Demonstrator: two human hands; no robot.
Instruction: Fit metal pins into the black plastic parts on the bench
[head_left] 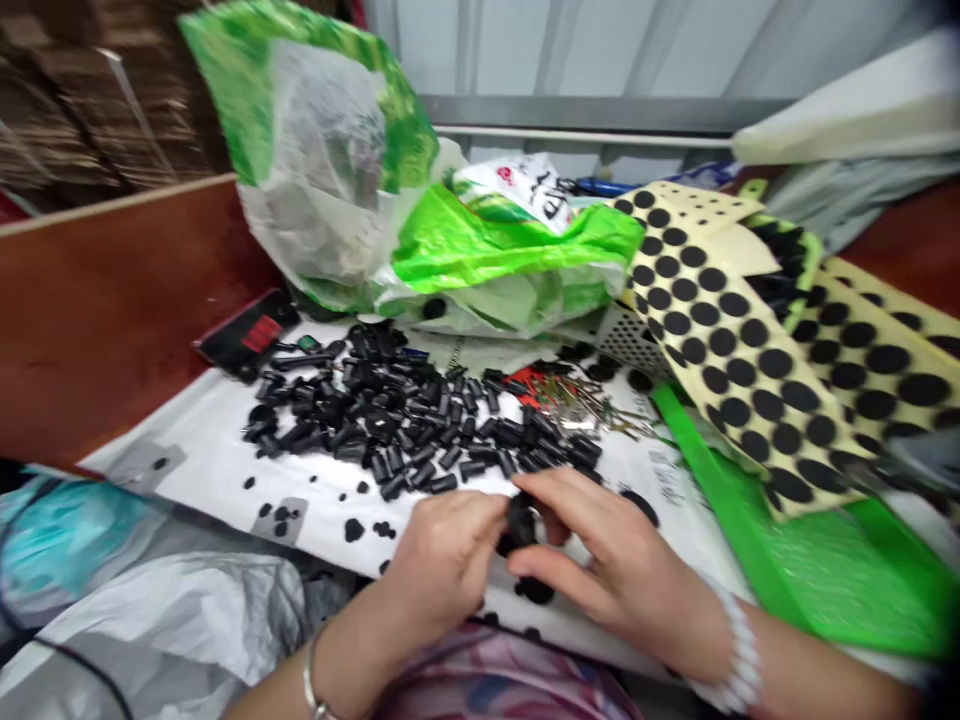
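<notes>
Near the front edge of the work surface my two hands meet around a small black rounded part. My left hand is closed, its thumb and fingertips against the part's left side. From the right, the curved thumb and fingers of my right hand grip the same part. Fingers cover much of it, so its exact kind does not show. Just beyond lies a heap of black cylindrical plastic pieces. Small metal pins lie beside the heap on its right, near something red.
Sheets of round black pads lean at the right over a green tray. Green plastic bags stand behind the heap. A brown board borders the left, near a dark packet. Black scraps dot the white sheet.
</notes>
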